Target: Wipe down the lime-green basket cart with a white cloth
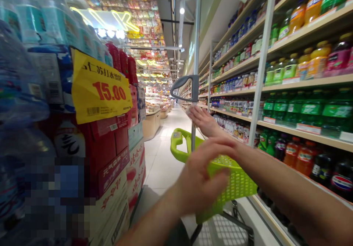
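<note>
My right hand (pixel 203 120) reaches forward from the lower right with its fingers stretched out flat. The fingertips are at the upright metal pole (pixel 196 47) of a trolley, just below its grey handle (pixel 184 84). My left hand (pixel 202 178) comes up from the bottom middle, fingers spread and a little blurred, and holds nothing. It hovers in front of the lime-green plastic basket (pixel 237 181) that sits on the trolley. The basket's green handle (pixel 178 143) sticks out to the left.
Shelves of soft-drink bottles (pixel 300 110) run along the right. On the left are stacked water packs and red cartons (pixel 110 154) with a yellow 15.00 price sign (pixel 100 88). A tiled aisle (pixel 162 154) leads ahead towards display stands.
</note>
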`<state>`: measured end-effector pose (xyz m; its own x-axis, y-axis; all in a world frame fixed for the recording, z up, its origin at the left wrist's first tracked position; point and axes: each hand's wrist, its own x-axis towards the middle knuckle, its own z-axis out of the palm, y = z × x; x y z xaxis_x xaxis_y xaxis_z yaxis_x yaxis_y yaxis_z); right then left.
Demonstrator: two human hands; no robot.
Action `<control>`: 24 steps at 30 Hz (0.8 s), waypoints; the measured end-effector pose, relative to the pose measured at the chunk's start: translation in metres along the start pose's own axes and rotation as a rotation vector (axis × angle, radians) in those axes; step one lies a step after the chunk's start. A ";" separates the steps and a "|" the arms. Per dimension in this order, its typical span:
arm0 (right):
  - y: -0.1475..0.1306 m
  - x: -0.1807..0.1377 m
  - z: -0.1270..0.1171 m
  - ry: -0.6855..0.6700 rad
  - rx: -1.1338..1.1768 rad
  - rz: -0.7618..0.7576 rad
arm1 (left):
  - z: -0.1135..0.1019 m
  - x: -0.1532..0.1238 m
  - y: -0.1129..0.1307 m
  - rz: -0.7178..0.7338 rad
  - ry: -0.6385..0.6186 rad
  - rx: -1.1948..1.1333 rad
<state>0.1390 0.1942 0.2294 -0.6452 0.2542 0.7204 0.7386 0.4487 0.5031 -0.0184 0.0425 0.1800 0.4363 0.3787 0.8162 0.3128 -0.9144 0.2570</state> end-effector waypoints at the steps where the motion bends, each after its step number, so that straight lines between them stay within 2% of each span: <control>1: -0.005 -0.008 0.002 -0.020 0.000 -0.030 | -0.004 0.004 -0.019 -0.053 0.008 0.089; 3: -0.021 -0.031 0.010 -0.075 0.012 -0.121 | -0.006 0.007 -0.065 -0.199 -0.002 0.335; 6: -0.036 -0.057 0.019 -0.138 0.020 -0.236 | 0.004 -0.004 -0.134 -0.342 -0.215 0.588; 7: -0.036 -0.056 0.018 -0.145 0.015 -0.236 | 0.009 -0.010 -0.150 -0.369 -0.274 0.618; 9: -0.026 -0.041 0.011 -0.129 -0.005 -0.168 | 0.018 -0.023 -0.169 -0.390 -0.272 0.665; 13: -0.005 -0.006 -0.007 -0.062 -0.046 0.011 | 0.025 -0.035 -0.169 -0.362 -0.235 0.696; 15: -0.011 -0.014 -0.007 -0.069 -0.040 -0.009 | 0.024 -0.036 -0.163 -0.349 -0.219 0.687; 20: -0.043 -0.071 0.009 -0.158 0.059 -0.264 | 0.025 -0.038 -0.158 -0.322 -0.162 0.666; 22: -0.038 -0.068 0.008 -0.176 0.038 -0.257 | 0.027 -0.039 -0.158 -0.314 -0.158 0.667; 24: -0.024 -0.047 -0.001 -0.166 -0.031 -0.149 | 0.029 -0.039 -0.157 -0.321 -0.162 0.672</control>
<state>0.1525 0.1704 0.1841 -0.7692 0.3254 0.5499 0.6365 0.4658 0.6147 -0.0598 0.1754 0.0927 0.3393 0.6751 0.6550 0.8688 -0.4918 0.0568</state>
